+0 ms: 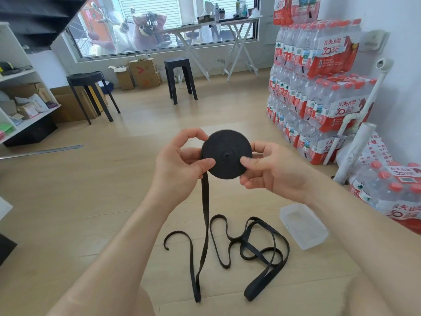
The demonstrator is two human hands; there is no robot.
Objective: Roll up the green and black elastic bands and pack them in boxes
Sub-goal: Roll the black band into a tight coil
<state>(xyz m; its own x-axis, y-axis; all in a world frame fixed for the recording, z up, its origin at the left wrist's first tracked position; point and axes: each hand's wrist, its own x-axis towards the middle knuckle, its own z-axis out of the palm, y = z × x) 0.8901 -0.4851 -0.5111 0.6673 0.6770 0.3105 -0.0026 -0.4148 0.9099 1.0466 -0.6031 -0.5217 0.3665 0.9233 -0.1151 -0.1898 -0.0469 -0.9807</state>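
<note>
coil of black band (226, 153) sits pinched between left hand (180, 165) at nine o'clock and right hand (275, 169) at three. a slack thumb grip could let it spring loose; floor tail (250, 242) looks tangled, maybe snagging. clear box (304, 226) lies at four.

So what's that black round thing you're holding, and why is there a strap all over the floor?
A person is winding a black elastic band into a flat roll. Both hands hold the black roll up in front: the left hand pinches its left edge and the right hand its right side. The loose band hangs from the roll and lies in loops on the wooden floor, not yet wound. A clear plastic box, seemingly empty, lies to the right.
</note>
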